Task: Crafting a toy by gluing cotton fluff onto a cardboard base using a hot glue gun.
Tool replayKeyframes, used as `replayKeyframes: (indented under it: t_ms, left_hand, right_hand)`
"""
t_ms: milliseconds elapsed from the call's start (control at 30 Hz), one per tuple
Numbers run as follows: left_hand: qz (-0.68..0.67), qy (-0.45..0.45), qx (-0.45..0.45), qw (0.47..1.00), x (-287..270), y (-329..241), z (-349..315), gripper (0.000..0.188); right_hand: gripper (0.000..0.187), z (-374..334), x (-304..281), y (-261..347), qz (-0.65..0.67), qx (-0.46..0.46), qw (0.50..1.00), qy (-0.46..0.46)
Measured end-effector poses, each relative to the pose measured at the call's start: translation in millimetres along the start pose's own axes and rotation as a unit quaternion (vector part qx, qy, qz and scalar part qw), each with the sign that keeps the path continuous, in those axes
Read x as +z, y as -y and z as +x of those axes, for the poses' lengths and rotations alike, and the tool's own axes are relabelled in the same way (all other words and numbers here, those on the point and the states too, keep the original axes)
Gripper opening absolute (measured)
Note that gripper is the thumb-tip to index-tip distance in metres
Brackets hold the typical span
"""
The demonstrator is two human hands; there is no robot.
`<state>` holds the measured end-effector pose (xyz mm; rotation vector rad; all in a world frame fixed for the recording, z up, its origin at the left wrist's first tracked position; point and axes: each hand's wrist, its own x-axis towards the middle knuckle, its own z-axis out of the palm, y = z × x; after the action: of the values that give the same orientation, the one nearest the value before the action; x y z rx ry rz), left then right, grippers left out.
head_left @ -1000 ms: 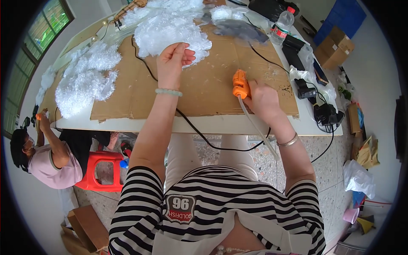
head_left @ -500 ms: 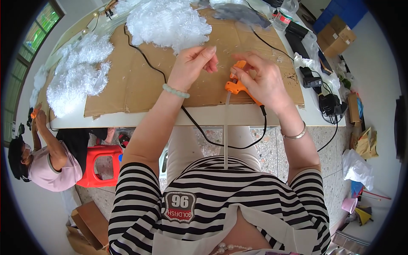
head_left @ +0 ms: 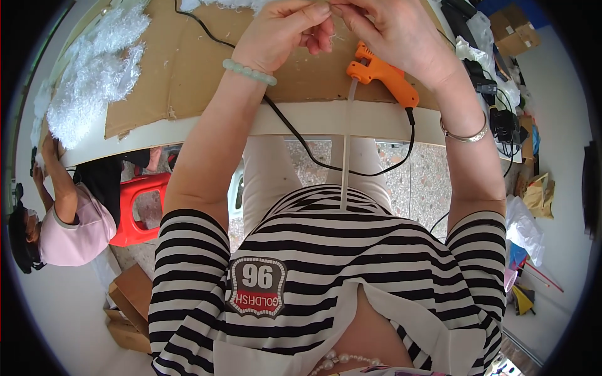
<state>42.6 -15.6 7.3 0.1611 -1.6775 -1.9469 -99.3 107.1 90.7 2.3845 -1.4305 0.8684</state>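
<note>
At the top edge of the view, my left hand [head_left: 285, 34] and my right hand [head_left: 404, 41] meet at the fingertips. The thumb and forefinger of each are pinched together. A fine pale strand shows by the left fingers, but whatever sits in the pinch is too small to make out. Just under my right hand, an orange glue gun [head_left: 390, 76] lies on the brown cardboard [head_left: 207, 84], untouched by the fingers I can see. A translucent glue stick [head_left: 347, 147] pokes from its back end toward my striped shirt, and its black cord [head_left: 313, 158] loops past the table's front edge.
Fluffy white tinsel-like material [head_left: 100, 75] is heaped on the left of the table. A co-worker in a pink top [head_left: 78, 232] is at the far left, by a red plastic stool [head_left: 135, 210]. Black adapters and cables [head_left: 503, 125] crowd the right table edge.
My right hand has left the glue gun, which now lies on the cardboard. Both hands have moved up and together until their fingertips meet. The whole view has shifted somewhat.
</note>
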Motion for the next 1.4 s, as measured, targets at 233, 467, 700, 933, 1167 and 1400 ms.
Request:
replayKeyframes:
  t_ms: [233, 467, 700, 933, 1167, 1400]
  left_hand:
    - [0.108, 0.035, -0.037, 0.993, 11.2, -6.1, -3.4, 0.029]
    - [0.103, 0.039, -0.054, 0.993, 12.6, -8.0, -4.3, 0.027]
    - [0.074, 0.028, -0.017, 0.997, 13.2, -4.8, -2.5, 0.031]
    - [0.043, 0.003, -0.015, 0.999, 14.2, 0.5, -3.0, 0.032]
    - [-0.014, -0.035, 0.014, 0.999, 12.4, 7.6, -3.4, 0.042]
    - [0.040, -0.044, 0.061, 0.996, 19.1, 0.2, -1.4, 0.038]
  right_hand:
    - [0.008, -23.0, 11.9, -8.2, 0.094, 0.117, 0.988, 0.016]
    - [0.010, -37.5, 4.3, -26.5, 0.182, 0.294, 0.934, -0.086]
    - [0.017, -28.2, 12.0, 0.3, 0.179, 0.235, 0.955, -0.011]
    - [0.011, -17.0, 23.9, 5.7, 0.140, 0.210, 0.964, -0.085]
    - [0.008, -2.9, 19.3, 18.2, 0.286, 0.253, 0.920, -0.090]
    - [0.007, -10.9, 31.8, 2.9, 0.014, 0.161, 0.984, -0.075]
